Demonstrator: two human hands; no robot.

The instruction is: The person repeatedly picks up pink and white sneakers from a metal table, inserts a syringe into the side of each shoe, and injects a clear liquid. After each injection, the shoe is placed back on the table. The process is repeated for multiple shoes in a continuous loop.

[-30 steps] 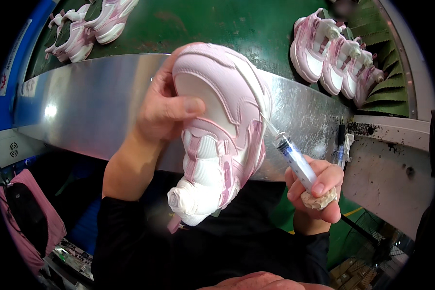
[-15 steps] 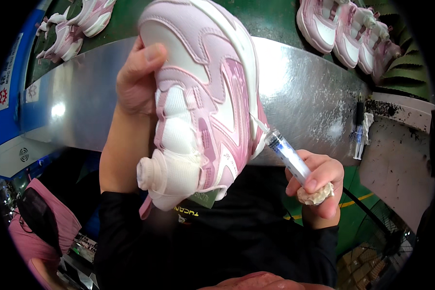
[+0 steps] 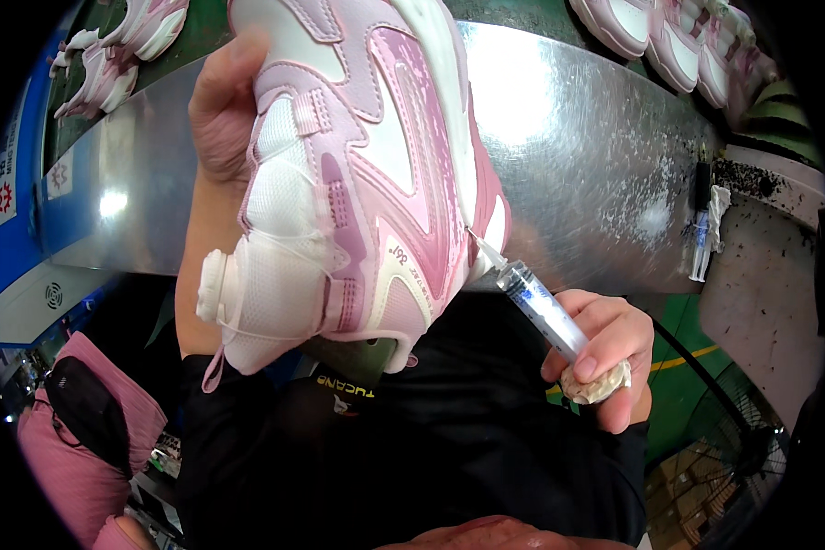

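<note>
A pink and white sneaker [image 3: 376, 156] is held up close in front of me, its side turned toward the camera. My left hand [image 3: 229, 115] is closed around its toe end, thumb on the upper; the other fingers are hidden behind the shoe. Between the fingers of my right hand [image 3: 605, 353] is a clear syringe [image 3: 545, 312] with a thin tip. That tip touches, or nearly touches, the seam where the upper meets the white sole near the heel. A crumpled whitish lump [image 3: 596, 382] sits at the syringe's back end, against my fingers.
Below the shoe lies a shiny metal worktop [image 3: 559, 183]. More pink and white sneakers stand at the back left [image 3: 124, 55] and back right [image 3: 655, 37]. Another syringe [image 3: 701, 229] lies at the right edge. A black fan [image 3: 752, 440] and a person in pink [image 3: 73, 449] are lower down.
The sneaker has shifted left and turned a little, with my left hand still on it. The syringe tip has moved slightly along the sole seam toward the heel.
</note>
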